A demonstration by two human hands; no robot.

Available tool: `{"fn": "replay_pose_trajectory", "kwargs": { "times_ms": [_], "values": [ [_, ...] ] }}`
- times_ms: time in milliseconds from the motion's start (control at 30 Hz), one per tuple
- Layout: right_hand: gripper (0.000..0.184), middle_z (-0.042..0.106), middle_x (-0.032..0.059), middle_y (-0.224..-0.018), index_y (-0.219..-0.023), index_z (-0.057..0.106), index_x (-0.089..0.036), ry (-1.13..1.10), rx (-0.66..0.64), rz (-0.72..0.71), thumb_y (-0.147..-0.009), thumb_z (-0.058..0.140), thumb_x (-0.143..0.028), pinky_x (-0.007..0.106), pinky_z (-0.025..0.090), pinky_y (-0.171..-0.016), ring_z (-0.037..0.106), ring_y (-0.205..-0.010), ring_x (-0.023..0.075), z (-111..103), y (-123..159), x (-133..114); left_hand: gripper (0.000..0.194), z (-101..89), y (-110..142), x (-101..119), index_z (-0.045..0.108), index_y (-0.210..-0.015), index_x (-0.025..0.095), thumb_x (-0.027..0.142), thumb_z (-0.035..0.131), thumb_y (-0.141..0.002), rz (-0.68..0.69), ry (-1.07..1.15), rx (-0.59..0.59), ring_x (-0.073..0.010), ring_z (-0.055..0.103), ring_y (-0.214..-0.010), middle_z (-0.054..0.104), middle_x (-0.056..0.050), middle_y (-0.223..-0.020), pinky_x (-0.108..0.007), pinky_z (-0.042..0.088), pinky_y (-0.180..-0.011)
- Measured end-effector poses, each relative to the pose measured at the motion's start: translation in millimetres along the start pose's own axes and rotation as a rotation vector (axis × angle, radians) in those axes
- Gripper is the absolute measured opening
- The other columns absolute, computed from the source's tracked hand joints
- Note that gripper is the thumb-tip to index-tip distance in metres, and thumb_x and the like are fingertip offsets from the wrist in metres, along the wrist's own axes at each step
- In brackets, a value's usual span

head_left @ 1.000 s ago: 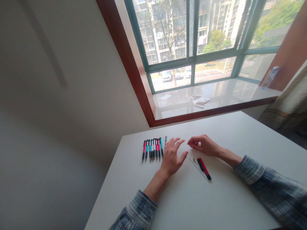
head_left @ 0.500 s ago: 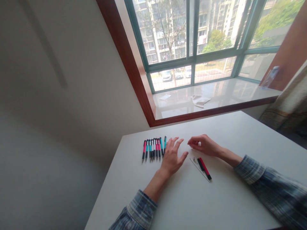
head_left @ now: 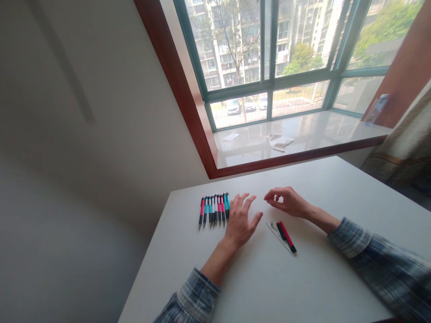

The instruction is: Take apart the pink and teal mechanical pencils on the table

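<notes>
A row of several click pens [head_left: 211, 210] in red, teal and white, with black grips, lies side by side on the white table [head_left: 303, 287]. My left hand [head_left: 240, 224] is at the row's right end, fingers spread, its edge beside the last teal pen, which it partly covers. To its right, my right hand [head_left: 288, 202] is curled just above the table, thumb and fingers forming a loop with nothing visible in it. Nearer me lie a red pen barrel [head_left: 287, 237], a black pen part [head_left: 280, 231], a thin refill [head_left: 280, 240] and a small metal piece [head_left: 273, 225].
Behind the table, a windowsill [head_left: 249, 152] with a dark red wooden frame holds a crumpled cloth [head_left: 280, 141], a white paper [head_left: 231, 137] and a clear bottle [head_left: 375, 110]. A grey wall [head_left: 101, 157] is on the left, a curtain [head_left: 400, 143] on the right.
The rightmost teal pen, earlier slightly apart from the row, now lies close against its neighbours. My left hand has shifted slightly left; the right hand has barely moved.
</notes>
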State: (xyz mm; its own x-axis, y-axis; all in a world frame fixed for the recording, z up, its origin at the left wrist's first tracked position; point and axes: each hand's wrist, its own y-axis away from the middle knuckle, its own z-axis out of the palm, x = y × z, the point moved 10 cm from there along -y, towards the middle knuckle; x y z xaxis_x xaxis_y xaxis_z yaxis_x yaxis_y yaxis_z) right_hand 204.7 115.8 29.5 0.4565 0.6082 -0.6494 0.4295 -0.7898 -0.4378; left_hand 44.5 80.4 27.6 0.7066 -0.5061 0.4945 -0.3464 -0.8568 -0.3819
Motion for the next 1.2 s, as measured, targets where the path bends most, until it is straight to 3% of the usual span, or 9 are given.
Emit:
{"fn": "replay_pose_trajectory", "kwargs": {
  "times_ms": [267,433,633,733,1200],
  "values": [
    [0.015,0.077,0.0056,-0.091,-0.098,0.077,-0.023,-0.009,0.033,-0.016,-0.093,0.064,-0.030,0.030,0.057,-0.070,0.068,-0.075,0.0174,-11,5,-10,0.022,-14.7,0,16,0.070,-0.114,0.027,0.024,0.063,-0.094,0.095,0.058,0.045,-0.0282,0.054,-0.125,0.068,-0.006,-0.119,-0.050,0.041,-0.112],
    [0.018,0.075,0.0058,-0.101,-0.107,0.074,-0.026,-0.043,-0.097,-0.003,-0.092,0.066,-0.031,0.034,0.057,-0.081,0.067,-0.095,0.0213,-5,13,-18,0.017,-18.4,1,16,0.073,-0.102,0.026,0.017,0.063,-0.092,0.100,0.067,0.074,-0.0261,0.057,-0.114,0.070,-0.004,-0.107,-0.046,0.044,-0.105],
    [0.083,0.065,0.0081,-0.120,-0.148,0.048,-0.029,-0.026,-0.451,0.017,-0.076,0.084,-0.046,0.042,0.049,-0.099,0.055,-0.115,0.0271,16,28,-25,0.018,-18.9,3,12,0.074,-0.099,0.026,0.015,0.062,-0.092,0.083,0.093,0.089,-0.0255,0.058,-0.109,0.070,-0.004,-0.102,-0.044,0.046,-0.100],
    [0.097,0.061,0.0082,-0.121,-0.153,0.040,-0.029,-0.018,-0.543,0.028,-0.070,0.087,-0.050,0.043,0.045,-0.104,0.051,-0.118,0.0282,23,33,-28,0.018,-21.1,2,11,0.074,-0.097,0.026,0.014,0.062,-0.092,0.077,0.107,0.097,-0.0251,0.059,-0.107,0.070,-0.004,-0.101,-0.043,0.047,-0.098],
    [0.082,0.064,0.0060,-0.108,-0.143,0.051,-0.025,0.049,-0.582,-0.004,-0.068,0.081,-0.021,0.040,0.048,-0.097,0.054,-0.108,0.0270,28,36,-38,0.016,-29.2,2,16,0.073,-0.094,0.024,0.013,0.061,-0.093,0.101,0.131,0.143,-0.0241,0.060,-0.103,0.072,-0.004,-0.097,-0.043,0.047,-0.097]
  ]
}}
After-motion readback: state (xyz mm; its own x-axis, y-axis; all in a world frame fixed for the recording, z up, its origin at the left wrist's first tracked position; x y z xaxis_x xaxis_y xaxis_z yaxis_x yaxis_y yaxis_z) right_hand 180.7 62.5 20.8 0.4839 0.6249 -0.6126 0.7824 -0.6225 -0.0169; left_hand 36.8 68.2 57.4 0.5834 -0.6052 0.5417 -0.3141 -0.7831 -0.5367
